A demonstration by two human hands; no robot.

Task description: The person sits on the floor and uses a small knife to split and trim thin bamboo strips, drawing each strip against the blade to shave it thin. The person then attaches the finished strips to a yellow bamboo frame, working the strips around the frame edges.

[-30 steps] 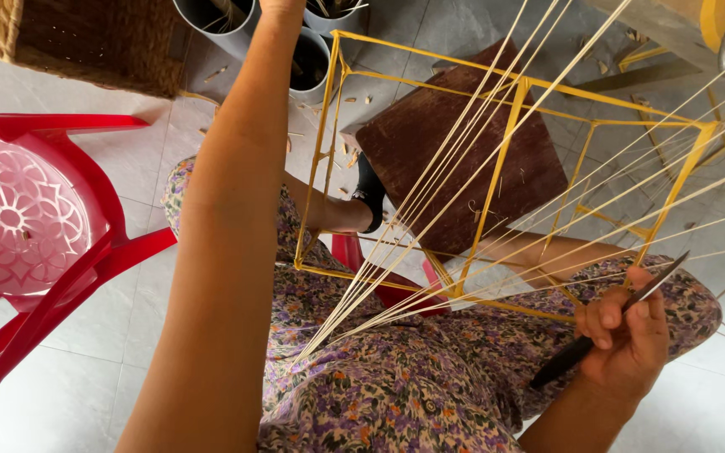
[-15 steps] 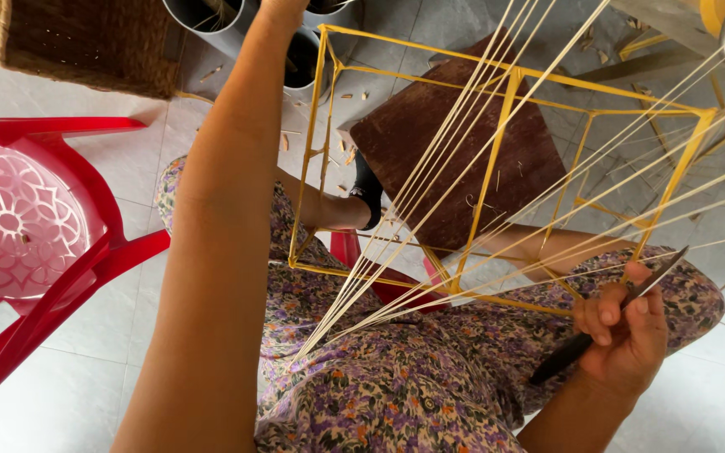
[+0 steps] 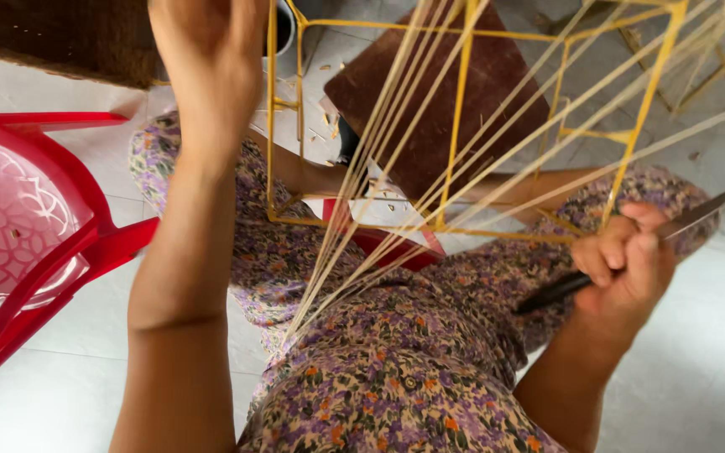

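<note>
Closer now than a moment ago: my view has dropped toward the work, and my left hand (image 3: 211,59), which was out of sight at the top edge, shows fully. Far left, the red plastic chair (image 3: 35,235) sits on the tiled floor (image 3: 698,361). My left hand is raised beside the yellow wire frame (image 3: 459,126); from behind, I cannot tell if its grip is open or shut. Pale cane strands (image 3: 362,210) fan up from my lap through the frame, which rests over my knees. On the right, my right hand (image 3: 623,268) is closed tight around a dark-handled knife (image 3: 690,218), blade pointing outward. Risk as I judge it: strands slackening and tangling, or the blade nicking one if my wrist turns.
</note>
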